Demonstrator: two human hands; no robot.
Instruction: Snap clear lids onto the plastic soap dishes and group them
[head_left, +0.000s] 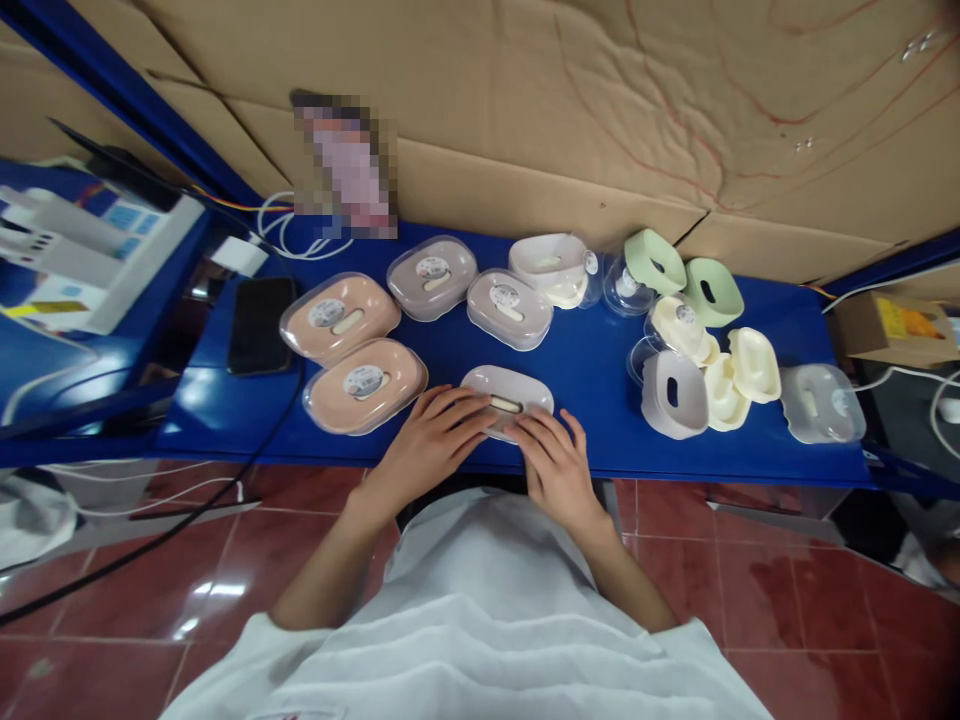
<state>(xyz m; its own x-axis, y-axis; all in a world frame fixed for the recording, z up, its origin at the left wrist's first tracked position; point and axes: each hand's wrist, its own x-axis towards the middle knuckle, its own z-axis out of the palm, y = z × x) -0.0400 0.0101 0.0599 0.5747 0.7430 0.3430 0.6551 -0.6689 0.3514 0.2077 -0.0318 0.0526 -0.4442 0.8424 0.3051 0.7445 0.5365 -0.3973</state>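
Observation:
At the near edge of the blue table, a pale pinkish-white oval plastic box [517,381] lies flat with its slotted top up. A cream piece shows in the slot. My left hand [439,435] has its fingers stretched over the box's left part, holding it there. The right end is held by my right hand [553,455], fingers bent over the top; its thumb is mostly hidden. Left of my hands lie two peach boxes [367,383] under clear covers with round labels. Behind are two mauve-grey boxes [510,308], also covered and labelled.
Loose parts stand at right: green shells [714,292], a lilac shell [675,394], cream inserts [754,364] and a clear cover [823,403]. A phone [261,325] and white cables [281,222] lie at left. A cardboard wall [510,110] rises behind.

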